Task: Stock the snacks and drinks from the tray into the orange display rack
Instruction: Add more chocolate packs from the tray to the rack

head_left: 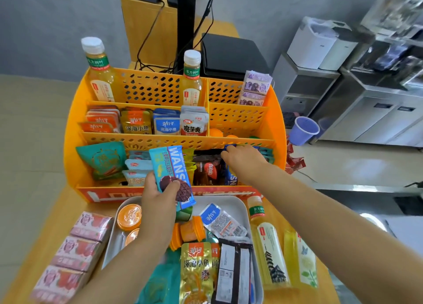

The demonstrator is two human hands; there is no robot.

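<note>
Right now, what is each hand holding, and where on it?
The left hand grips the blue WANS biscuit packet by its lower part. The right hand reaches into the rack's front row; whether it holds anything cannot be told.

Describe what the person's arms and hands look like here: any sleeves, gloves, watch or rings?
Both forearms are bare to the frame edge, with no sleeve in view. The left hand and right hand wear no gloves. No watch, bracelet or ring shows on either wrist or on the fingers that are visible.
</note>
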